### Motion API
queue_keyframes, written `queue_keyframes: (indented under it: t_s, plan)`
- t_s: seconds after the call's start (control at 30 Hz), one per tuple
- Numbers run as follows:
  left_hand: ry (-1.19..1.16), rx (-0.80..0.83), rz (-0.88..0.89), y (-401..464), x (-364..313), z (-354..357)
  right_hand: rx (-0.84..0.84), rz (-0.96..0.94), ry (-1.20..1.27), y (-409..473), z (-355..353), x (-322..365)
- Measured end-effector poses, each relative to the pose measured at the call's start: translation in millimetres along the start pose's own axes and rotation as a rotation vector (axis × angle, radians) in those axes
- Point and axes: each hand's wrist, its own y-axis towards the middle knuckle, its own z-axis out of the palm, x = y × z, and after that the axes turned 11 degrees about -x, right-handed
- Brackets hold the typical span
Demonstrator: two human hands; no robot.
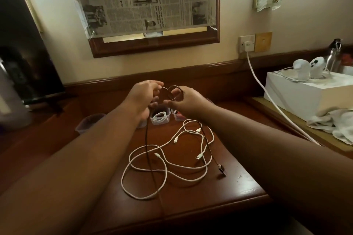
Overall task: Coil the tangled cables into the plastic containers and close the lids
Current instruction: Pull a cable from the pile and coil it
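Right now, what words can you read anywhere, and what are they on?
"...arah" and "...elakang": cut-off bold headline, running sideways on the grey newspaper sheet taped over the wood-framed mirror.
Newspaper's small print: too blurred to read.
Clear plastic containers, white box, cables: no readable text.

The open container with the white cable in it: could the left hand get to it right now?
Probably not at once. The container sits uncovered just below the left hand, but that hand and the right hand are both holding the dark cable mid-coil. It would need to release its grip first.
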Motion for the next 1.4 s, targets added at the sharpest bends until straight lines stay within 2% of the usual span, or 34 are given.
queue_keyframes:
  t_s: [0.1,0.3,0.43,0.53,0.6,0.7,0.77,0.83,0.9,0.97,1.1,1.17,1.23,1.33,1.4]
  plan:
    - [-0.219,0.015,-0.063,-7,-11,5,0.008,0.087,0.206,-3,4,9]
    - [-0.408,0.027,-0.132,-10,-9,10,0.160,0.140,0.216,-9,-1,17]
    - [-0.354,0.042,-0.087,-17,-5,13,0.239,0.231,0.127,-8,-7,18]
    - [-0.389,0.061,-0.105,-19,-8,13,0.245,0.269,0.177,-8,-8,19]
    - [-0.416,0.057,-0.110,-20,-11,13,0.210,0.276,0.222,-7,-8,20]
    - [-0.432,0.099,-0.164,-29,-2,16,0.056,0.294,0.365,-5,-12,26]
    - [-0.352,0.270,-0.232,-40,15,16,-0.078,0.303,0.535,-3,-17,30]
    - [-0.206,0.449,-0.227,-50,35,16,-0.220,0.278,0.595,1,-22,29]
    - [-0.034,0.521,-0.182,-60,50,16,-0.331,0.231,0.595,7,-27,26]
    - [0.089,0.528,-0.158,-67,61,14,-0.369,0.216,0.659,11,-32,23]
    - [0.170,0.547,-0.187,-75,74,1,-0.335,0.323,1.031,13,-45,20]
    - [0.221,0.574,-0.173,-75,79,-7,-0.379,0.288,0.956,11,-49,16]
    - [0.294,0.542,-0.143,-75,79,-16,-0.333,0.258,0.734,9,-52,11]
    - [0.417,0.417,-0.053,-74,77,-27,-0.039,0.287,0.245,0,-57,7]
    - [0.423,0.389,-0.037,-73,75,-36,0.188,0.274,0.072,-9,-59,4]
